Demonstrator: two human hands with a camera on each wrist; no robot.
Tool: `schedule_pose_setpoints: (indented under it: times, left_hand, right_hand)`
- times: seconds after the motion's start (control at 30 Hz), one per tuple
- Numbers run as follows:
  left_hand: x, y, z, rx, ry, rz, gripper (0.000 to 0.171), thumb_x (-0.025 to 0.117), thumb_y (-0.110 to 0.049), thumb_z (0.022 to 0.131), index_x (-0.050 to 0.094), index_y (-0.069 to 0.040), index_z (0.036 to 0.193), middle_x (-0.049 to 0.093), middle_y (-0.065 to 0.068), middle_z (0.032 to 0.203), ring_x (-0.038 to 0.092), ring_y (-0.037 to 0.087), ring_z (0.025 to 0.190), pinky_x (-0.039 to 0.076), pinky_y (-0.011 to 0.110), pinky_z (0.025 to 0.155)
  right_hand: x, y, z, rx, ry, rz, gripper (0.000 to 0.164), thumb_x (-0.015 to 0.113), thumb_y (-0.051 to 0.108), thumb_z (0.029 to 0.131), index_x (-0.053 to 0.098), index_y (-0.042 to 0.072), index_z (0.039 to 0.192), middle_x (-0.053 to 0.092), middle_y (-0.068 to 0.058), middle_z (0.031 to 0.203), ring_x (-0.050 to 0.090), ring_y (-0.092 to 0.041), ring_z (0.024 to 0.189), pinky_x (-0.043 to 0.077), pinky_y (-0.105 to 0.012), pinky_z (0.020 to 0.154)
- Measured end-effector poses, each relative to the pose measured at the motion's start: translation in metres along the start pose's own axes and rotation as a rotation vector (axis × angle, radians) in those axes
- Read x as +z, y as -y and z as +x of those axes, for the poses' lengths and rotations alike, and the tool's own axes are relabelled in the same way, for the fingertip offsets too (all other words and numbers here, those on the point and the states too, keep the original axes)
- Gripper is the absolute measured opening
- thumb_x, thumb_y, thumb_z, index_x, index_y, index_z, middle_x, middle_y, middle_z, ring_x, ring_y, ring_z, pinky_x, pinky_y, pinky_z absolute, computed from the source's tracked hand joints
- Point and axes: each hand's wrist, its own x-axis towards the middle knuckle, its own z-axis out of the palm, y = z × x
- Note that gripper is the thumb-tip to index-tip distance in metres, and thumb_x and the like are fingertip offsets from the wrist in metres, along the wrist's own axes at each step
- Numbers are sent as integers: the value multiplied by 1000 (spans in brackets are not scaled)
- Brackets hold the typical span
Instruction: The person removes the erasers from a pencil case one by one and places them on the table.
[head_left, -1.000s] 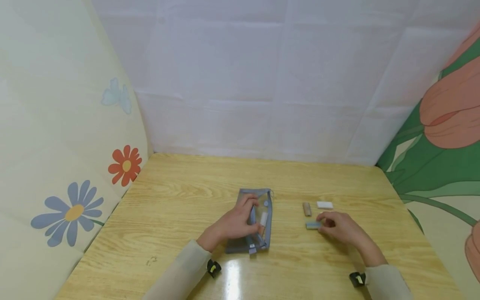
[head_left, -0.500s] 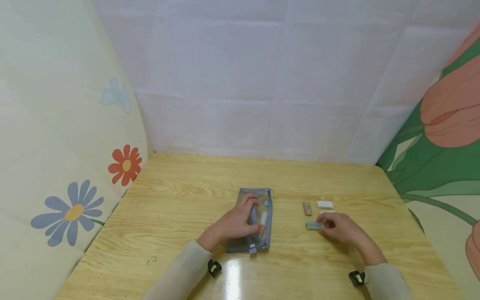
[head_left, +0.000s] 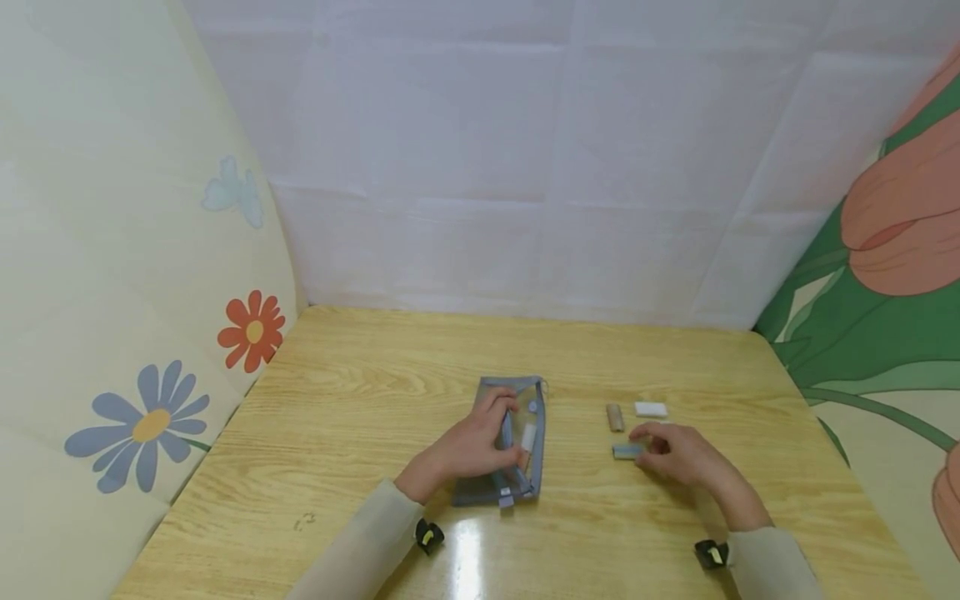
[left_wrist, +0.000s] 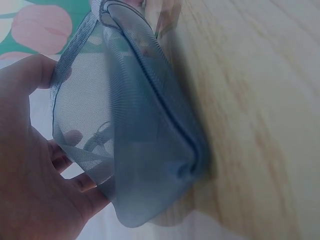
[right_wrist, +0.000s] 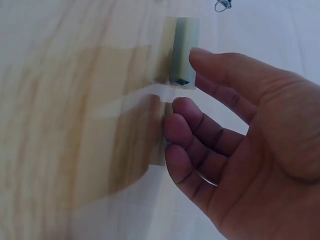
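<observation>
My left hand (head_left: 468, 446) holds the blue-grey mesh zip pouch (head_left: 474, 493), fingers at its far edge and thumb at the mouth. The left wrist view shows the raised mesh wall (left_wrist: 150, 165) between thumb and fingers. Inside the pouch lies a white stick with an orange-pink end (head_left: 528, 435). My right hand (head_left: 684, 454) hovers at the right end of a small blue-green block (head_left: 626, 451) lying on the table. Up close, the block (right_wrist: 184, 50) has a pale yellowish stripe and a dark mark on its end. The thumb tip is right at its side; the other fingers bend loosely.
A short brown block (head_left: 615, 417) and a white block (head_left: 650, 409) lie just beyond my right hand. A white backdrop (head_left: 510, 275) stands along the table's (head_left: 375, 350) far edge, with patterned cloths on both sides.
My left hand and the pouch stay in place. The right fingers shift slightly at the blue-green block, which stays put. A white edge beyond the knuckles showed more half a second ago.
</observation>
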Motion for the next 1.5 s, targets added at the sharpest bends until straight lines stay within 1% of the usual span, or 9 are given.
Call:
schedule_pose_setpoints:
  times: [0.2, 0.3, 0.4, 0.53, 0.63, 0.7, 0.87, 1.13, 1.5]
  left_hand:
    - [0, 0, 0, -17, -1, 0, 66, 61, -38, 86, 46, -3, 140, 30, 10, 156, 48, 23, 127, 50, 36, 98]
    - [0, 0, 0, -19, -3, 0, 66, 61, -37, 86, 46, -3, 140, 31, 9, 155, 47, 23, 127, 50, 36, 98]
    - [0, -1, 0, -16, -5, 2, 65, 62, -37, 86, 46, -2, 139, 31, 9, 155, 47, 23, 129, 50, 36, 100]
    - [0, -2, 0, -13, -6, 6, 65, 62, -36, 86, 46, -2, 139, 31, 8, 154, 47, 23, 129, 50, 36, 100]
    - [0, -2, -1, -15, -2, 4, 65, 61, -37, 86, 46, -2, 139, 31, 8, 155, 47, 22, 128, 50, 35, 99]
    - [0, -2, -1, -17, -2, -3, 67, 62, -38, 86, 45, -2, 140, 30, 8, 155, 47, 22, 128, 50, 35, 100]
    - [0, -3, -1, -17, -9, -17, 70, 63, -39, 85, 45, -1, 140, 31, 9, 154, 47, 22, 127, 48, 36, 103]
    - [-1, -3, -1, -24, -1, -23, 71, 64, -40, 85, 45, 0, 140, 30, 9, 155, 47, 22, 127, 49, 36, 101]
    - [-2, -3, -1, -25, 0, -25, 71, 65, -40, 86, 45, 1, 141, 30, 10, 155, 48, 23, 127, 49, 37, 102]
  right_hand:
    - [0, 3, 4, -39, -47, -8, 28, 73, 17, 92, 70, 14, 119, 60, 4, 84, 52, -13, 77, 45, -30, 67]
    - [-2, 9, 7, -48, -56, -8, 26, 70, 16, 93, 71, 15, 120, 58, 4, 82, 51, -13, 74, 44, -29, 66]
    - [-3, 14, 11, -86, -60, 4, 26, 69, 17, 95, 70, 13, 120, 56, 4, 80, 48, -11, 70, 41, -27, 62]
    - [-2, 22, 16, -160, -74, 30, 30, 71, 16, 94, 68, 7, 122, 55, 4, 77, 46, -7, 66, 40, -25, 58]
    - [0, 25, 20, -206, -87, 27, 33, 73, 15, 92, 68, 3, 123, 56, 6, 76, 46, -4, 65, 41, -24, 58]
    - [1, 28, 22, -217, -89, 24, 34, 73, 14, 92, 67, 3, 124, 55, 6, 75, 45, -4, 65, 41, -24, 58]
    - [5, 33, 27, -217, -70, 34, 36, 72, 15, 93, 65, 2, 125, 54, 7, 74, 46, -4, 63, 42, -24, 58]
    - [10, 44, 38, -196, -19, 32, 38, 70, 14, 94, 64, 5, 130, 54, 5, 75, 47, -8, 64, 42, -24, 57]
    - [14, 55, 51, -206, -12, 4, 39, 72, 17, 93, 65, 8, 131, 56, 7, 78, 50, -9, 68, 44, -26, 62]
